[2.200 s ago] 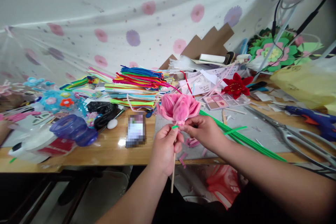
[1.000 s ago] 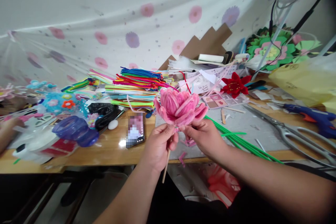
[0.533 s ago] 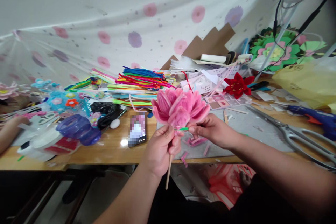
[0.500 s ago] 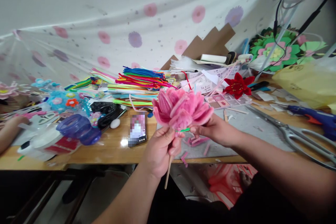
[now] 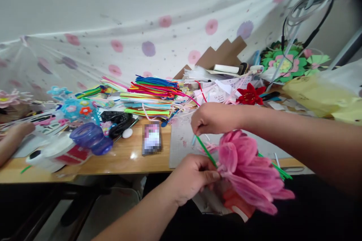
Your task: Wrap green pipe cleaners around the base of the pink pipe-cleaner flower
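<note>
A large pink flower of fuzzy pipe cleaners (image 5: 251, 167) lies tipped over to the right, petals pointing right and downward. At its base, my left hand (image 5: 192, 179) is closed around it, thumb and fingers pinching where the petals meet. Whatever stick is under that grip is hidden. A green pipe cleaner (image 5: 206, 150) runs taut from the base up to my right hand (image 5: 212, 118), whose fingers are closed on its end above the grey mat (image 5: 179, 148). More green pipe cleaner ends (image 5: 283, 173) show behind the petals.
Bundles of coloured pipe cleaners (image 5: 155, 92) lie at the back. A red flower (image 5: 251, 95) is at right. A phone (image 5: 152, 139), a purple container (image 5: 90, 138) and a white tape roll (image 5: 60, 147) stand left. Another person's hand (image 5: 24, 131) rests at far left.
The flower has turned from upright to tipped rightward and come lower and closer. My right hand has moved up and left, drawing the green pipe cleaner out from the base.
</note>
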Demonstrator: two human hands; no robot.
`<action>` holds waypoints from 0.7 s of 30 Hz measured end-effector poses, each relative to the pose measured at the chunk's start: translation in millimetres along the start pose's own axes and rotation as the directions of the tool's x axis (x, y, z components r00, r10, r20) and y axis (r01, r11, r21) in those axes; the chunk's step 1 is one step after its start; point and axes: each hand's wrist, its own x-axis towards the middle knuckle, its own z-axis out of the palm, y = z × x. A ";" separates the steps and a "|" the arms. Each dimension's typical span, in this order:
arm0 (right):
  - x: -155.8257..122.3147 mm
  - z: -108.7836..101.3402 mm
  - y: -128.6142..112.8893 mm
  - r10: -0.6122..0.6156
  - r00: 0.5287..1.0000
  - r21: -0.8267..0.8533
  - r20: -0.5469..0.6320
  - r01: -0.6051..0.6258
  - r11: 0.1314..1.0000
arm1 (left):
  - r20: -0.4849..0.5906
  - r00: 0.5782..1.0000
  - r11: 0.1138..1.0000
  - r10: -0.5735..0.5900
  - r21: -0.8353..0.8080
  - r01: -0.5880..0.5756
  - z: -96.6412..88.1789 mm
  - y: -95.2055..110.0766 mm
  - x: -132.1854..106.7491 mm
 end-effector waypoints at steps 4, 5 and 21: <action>13.7 -28.5 -47.9 0.021 0.999 -0.550 -0.040 -0.040 0.834 | -0.289 0.925 0.948 0.247 0.270 -0.169 -16.0 6.5 7.0; 11.7 -31.6 -58.5 0.025 0.998 -0.605 -0.060 -0.056 0.794 | -0.345 0.889 0.933 0.300 0.301 -0.198 -21.9 7.8 8.7; -89.9 105.9 -83.4 0.278 0.692 0.040 -0.666 -0.338 0.940 | -0.438 0.877 0.940 0.198 -0.169 -0.296 -21.4 21.8 3.6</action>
